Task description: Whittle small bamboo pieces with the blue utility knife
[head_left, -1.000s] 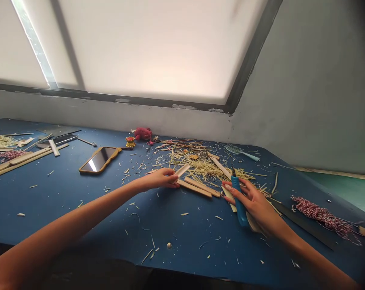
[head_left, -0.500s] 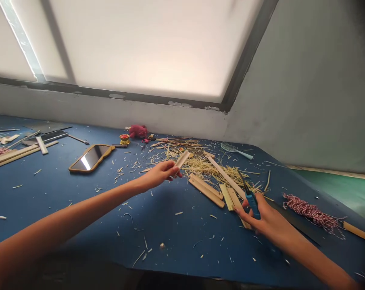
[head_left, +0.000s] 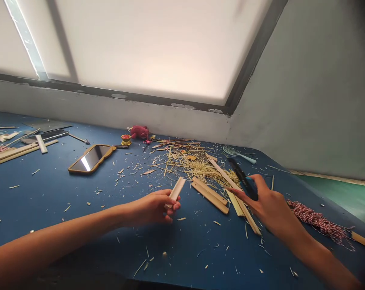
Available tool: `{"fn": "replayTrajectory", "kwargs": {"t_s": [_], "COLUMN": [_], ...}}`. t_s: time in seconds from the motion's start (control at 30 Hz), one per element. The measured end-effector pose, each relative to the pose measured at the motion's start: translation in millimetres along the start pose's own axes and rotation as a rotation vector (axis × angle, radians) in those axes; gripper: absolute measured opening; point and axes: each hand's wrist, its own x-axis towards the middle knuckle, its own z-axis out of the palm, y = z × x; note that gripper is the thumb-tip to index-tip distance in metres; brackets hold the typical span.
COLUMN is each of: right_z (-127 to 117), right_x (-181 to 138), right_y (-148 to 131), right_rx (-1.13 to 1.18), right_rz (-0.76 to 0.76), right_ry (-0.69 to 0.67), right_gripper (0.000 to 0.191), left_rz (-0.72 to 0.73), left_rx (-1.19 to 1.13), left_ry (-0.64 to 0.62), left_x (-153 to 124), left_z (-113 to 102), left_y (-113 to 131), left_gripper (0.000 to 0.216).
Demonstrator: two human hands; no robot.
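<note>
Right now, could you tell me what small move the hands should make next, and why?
Probably bring the knife in the right hand across to the bamboo strip pinched in the left hand: the blade is exposed, and the two are apart.

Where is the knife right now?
In the head view, the knife is right of the middle, held in the right hand above the flat bamboo strips, with the red-and-white string lying just to its right.

Your left hand [head_left: 153,207] and right hand [head_left: 268,205]: bare, slim-fingered. Left forearm [head_left: 64,237], right forearm [head_left: 318,253] likewise bare to frame's edge, slender, smooth; right hand slightly blurred, back in shadow.
</note>
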Motion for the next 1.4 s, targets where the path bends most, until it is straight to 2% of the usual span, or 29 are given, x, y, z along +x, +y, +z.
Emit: {"fn": "replayTrajectory", "kwargs": {"t_s": [0.1, 0.17, 0.23, 0.33, 0.5, 0.7, 0.83, 1.13, 1.4], "right_z": [13, 25, 36, 47, 57, 59, 51, 44, 36], "right_x": [3, 6, 9, 8, -4, -10, -12, -12, -10], "right_y": [-33, -49, -58, -56, -38, -39, -44, -46, -42], "right_rx": [-0.025, 0.032, 0.101, 0.142, 0.083, -0.015, -0.084, -0.124, -0.18], "right_rz": [-0.164, -0.276, -0.406, -0.585, -0.779, -0.789, -0.797, -0.764, -0.709], "right_ry": [0.064, 0.072, 0.064, 0.026, -0.023, 0.001, 0.008, 0.03, -0.028], "right_gripper": [0.05, 0.039, 0.035, 0.038, 0.046, 0.044, 0.041, 0.036, 0.03], "left_rz": [-0.032, 0.034, 0.152, 0.267, 0.329, 0.302, 0.327, 0.356, 0.323], "left_rx": [-0.147, -0.136, -0.06, 0.028, 0.077, 0.192, 0.231, 0.297, 0.249], "left_ry": [-0.018, -0.003, 0.066, 0.144, 0.232, 0.315, 0.269, 0.291, 0.29], "left_x": [3, 5, 6, 9, 11, 1, -4, -3, -1], "left_z": [9, 12, 13, 10, 3, 14, 21, 20, 19], "left_y": [-16, -30, -44, -60, -66, -58, -53, -52, -53], "left_gripper": [0.021, 0.026, 0.031, 0.034, 0.031, 0.032, 0.031, 0.034, 0.034]}}
